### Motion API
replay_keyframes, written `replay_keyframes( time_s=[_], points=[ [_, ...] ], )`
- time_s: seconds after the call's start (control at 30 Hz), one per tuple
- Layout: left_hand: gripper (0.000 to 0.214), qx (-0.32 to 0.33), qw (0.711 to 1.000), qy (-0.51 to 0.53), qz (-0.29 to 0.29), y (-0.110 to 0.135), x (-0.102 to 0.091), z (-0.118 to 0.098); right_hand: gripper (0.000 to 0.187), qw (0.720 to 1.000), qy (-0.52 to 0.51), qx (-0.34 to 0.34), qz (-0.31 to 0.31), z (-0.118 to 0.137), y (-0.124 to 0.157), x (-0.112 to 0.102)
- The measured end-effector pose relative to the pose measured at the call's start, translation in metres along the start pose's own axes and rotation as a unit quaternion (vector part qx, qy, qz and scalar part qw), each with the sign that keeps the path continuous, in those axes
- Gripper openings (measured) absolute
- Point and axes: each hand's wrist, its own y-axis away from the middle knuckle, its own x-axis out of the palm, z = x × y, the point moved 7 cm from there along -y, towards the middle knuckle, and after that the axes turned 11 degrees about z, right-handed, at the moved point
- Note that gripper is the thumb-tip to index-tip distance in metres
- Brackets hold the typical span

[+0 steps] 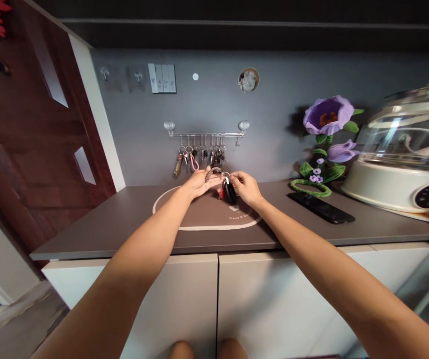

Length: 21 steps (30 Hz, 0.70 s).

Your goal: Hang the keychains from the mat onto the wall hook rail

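Over the brown mat (pixel 199 212), a bunch of keys hangs between my two hands, with a black fob (pixel 230 193) and a small red piece (pixel 220 192) on it. My left hand (pixel 201 182), fingers closed, holds its braided strap (pixel 213 173). My right hand (pixel 246 187) pinches the bunch near its metal ring (pixel 225 175). Just behind, on the wall, a clear hook rail (pixel 209 134) carries several key sets, among them a brown tag (pixel 178 164) and a pink strap (pixel 194 162). My fingers partly hide the keys.
On the grey counter (pixel 98 219), to the right, lie a black phone (pixel 321 207) and purple artificial flowers (pixel 328 117) with a green ring base. A large white appliance with a clear dome (pixel 386 174) stands at far right. A dark shelf (pixel 255 35) overhangs the counter.
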Motion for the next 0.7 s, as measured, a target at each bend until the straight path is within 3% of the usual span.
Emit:
replay_keyframes(
  time_s=[0.27, 0.7],
  points=[
    [0.028, 0.023, 0.999, 0.003, 0.039, -0.0002, 0.0053, -0.0043, 0.023, 0.995, -0.095, -0.015, 0.016, -0.0047, -0.0034, 0.0022],
    [0.028, 0.028, 0.996, -0.046, 0.067, 0.001, 0.0054, -0.0058, 0.025, 0.988, -0.15, -0.026, 0.011, -0.0038, -0.0058, -0.0012]
  ],
)
